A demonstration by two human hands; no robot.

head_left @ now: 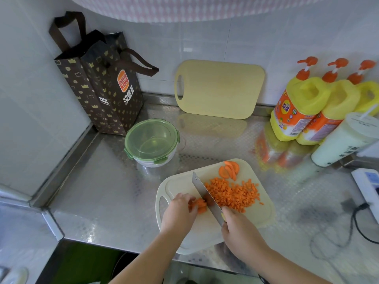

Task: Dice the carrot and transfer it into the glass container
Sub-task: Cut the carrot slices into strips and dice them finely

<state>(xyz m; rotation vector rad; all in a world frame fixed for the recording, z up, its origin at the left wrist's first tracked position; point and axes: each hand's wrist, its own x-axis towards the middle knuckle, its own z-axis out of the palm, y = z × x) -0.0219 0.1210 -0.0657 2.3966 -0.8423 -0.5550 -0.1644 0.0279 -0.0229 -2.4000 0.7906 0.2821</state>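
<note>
Behind the glass container [152, 163], bag [102, 95] reads BURGER KING.

I saw the counter [106, 181] as shiny, finely embossed metal. On it the board [178, 187] looked matt, smooth plastic, the knife [202, 193] on it dull grey metal. Behind the board, the container [152, 162] was clear glass under a glossy translucent plastic lid [151, 140].

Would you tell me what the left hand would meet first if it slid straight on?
Probably the knife, its blade set just past the carrot piece that the left hand holds.
</note>
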